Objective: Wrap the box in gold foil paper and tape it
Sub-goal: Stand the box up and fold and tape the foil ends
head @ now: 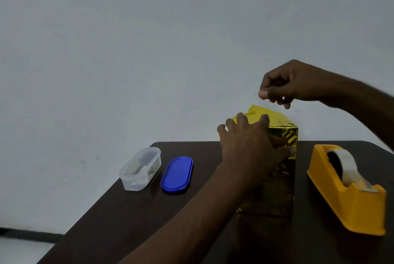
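At the far left of the dark table (pixel 136 217) we see a clear plastic container (pixel 139 169) standing open, and just beside it to the right its blue lid (pixel 177 174) lying flat. Neither is touched.

Next comes our left hand (pixel 249 144), reaching in across the table. It lies against the near side and top edge of the box (pixel 283 136), fingers spread and fairly straight, tips over the upper rim, steadying it. The box stands upright near the table's far edge, already covered in gold foil paper (pixel 268 204); the foil is crinkled on the faces we can see, and a small corner sticks up at the top back.

Above the box hovers our right hand (pixel 290 84), apart from the foil, fingers curled with thumb and fingertips drawn together as if pinching. Whether a strip of tape is between them we cannot tell; nothing shows clearly there.

At the far right sits the yellow tape dispenser (pixel 349 195), its roll loaded and a tab ready at the cutter.

We judge the wrapping nearly done and the taping of the top fold in hand. The next move calls for keeping the fold flat under the left hand while the right lays tape across the seam and smooths it without tearing the foil.
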The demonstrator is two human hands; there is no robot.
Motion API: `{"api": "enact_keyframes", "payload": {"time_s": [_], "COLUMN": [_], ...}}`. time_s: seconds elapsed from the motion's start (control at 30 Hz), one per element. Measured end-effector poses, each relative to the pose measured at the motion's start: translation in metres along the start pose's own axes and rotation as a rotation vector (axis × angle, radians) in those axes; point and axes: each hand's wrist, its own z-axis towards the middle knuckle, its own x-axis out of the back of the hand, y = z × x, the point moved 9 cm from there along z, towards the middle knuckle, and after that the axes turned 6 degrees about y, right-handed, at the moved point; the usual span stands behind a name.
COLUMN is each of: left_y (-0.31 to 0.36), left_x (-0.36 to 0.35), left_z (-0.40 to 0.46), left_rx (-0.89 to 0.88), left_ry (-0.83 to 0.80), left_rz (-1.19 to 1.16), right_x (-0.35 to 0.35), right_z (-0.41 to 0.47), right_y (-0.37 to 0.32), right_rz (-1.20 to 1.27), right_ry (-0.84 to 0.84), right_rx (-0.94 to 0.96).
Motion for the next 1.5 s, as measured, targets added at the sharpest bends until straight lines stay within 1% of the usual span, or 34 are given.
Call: {"api": "enact_keyframes", "payload": {"time_s": [0.07, 0.17, 0.27, 0.43, 0.63, 0.73, 1.07, 1.23, 1.4, 1.5], "left_y": [-0.002, -0.002, 0.001, 0.001, 0.001, 0.001, 0.001, -0.001, -0.001, 0.000], "left_x": [0.001, 0.000, 0.000, -0.002, -0.002, -0.002, -0.002, 0.000, -0.001, -0.001], "left_z": [-0.002, -0.002, -0.003, -0.001, -0.001, -0.001, -0.002, -0.002, -0.002, 0.000], "left_rx": [-0.003, -0.011, -0.028, -0.033, -0.049, -0.054, -0.063, -0.072, -0.072, -0.066], "left_ry": [0.005, -0.002, -0.005, 0.006, 0.022, 0.034, 0.047, 0.064, 0.037, 0.023], "left_rz": [-0.007, -0.012, -0.003, -0.003, -0.009, -0.019, -0.011, -0.021, -0.028, -0.025], "right_x": [-0.007, -0.024, -0.036, -0.052, -0.067, -0.070, -0.071, -0.077, -0.064, -0.058], "right_z": [0.015, 0.032, 0.043, 0.054, 0.060, 0.062, 0.065, 0.067, 0.073, 0.071], "right_y": [-0.010, -0.012, -0.010, -0.008, 0.000, 0.001, 0.003, 0.007, 0.022, 0.041], "right_rz": [-0.120, -0.289, -0.404, -0.517, -0.647, -0.687, -0.704, -0.784, -0.784, -0.732], "right_ry": [-0.118, -0.300, -0.424, -0.560, -0.667, -0.687, -0.704, -0.629, -0.496, -0.497], "right_rx": [0.048, 0.060, 0.060, 0.049, 0.046, 0.053, 0.019, 0.035, -0.082, -0.164]}}
